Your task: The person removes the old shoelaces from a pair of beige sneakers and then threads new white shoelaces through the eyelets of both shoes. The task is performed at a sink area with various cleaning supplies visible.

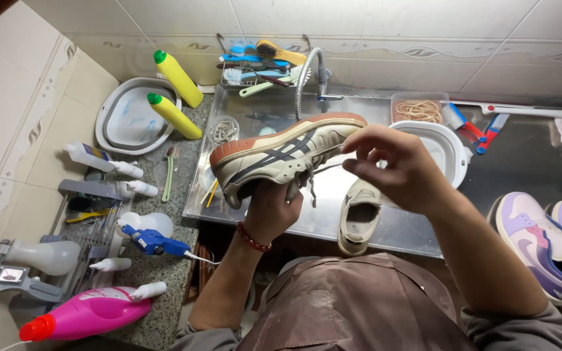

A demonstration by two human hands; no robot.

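Left hand (271, 211) grips the cream sneaker (281, 156) from beneath, sole up, long axis running left-right above the steel sink (359, 224). Right hand (395, 166), nearer its laced end, pinches a shoelace (323, 168). Second shoe (359, 214) lies below the sneaker.

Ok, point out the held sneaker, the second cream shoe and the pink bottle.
held sneaker (281, 156), head view, striped side panel.
second cream shoe (359, 218), head view, inner opening.
pink bottle (95, 313), head view, body middle.
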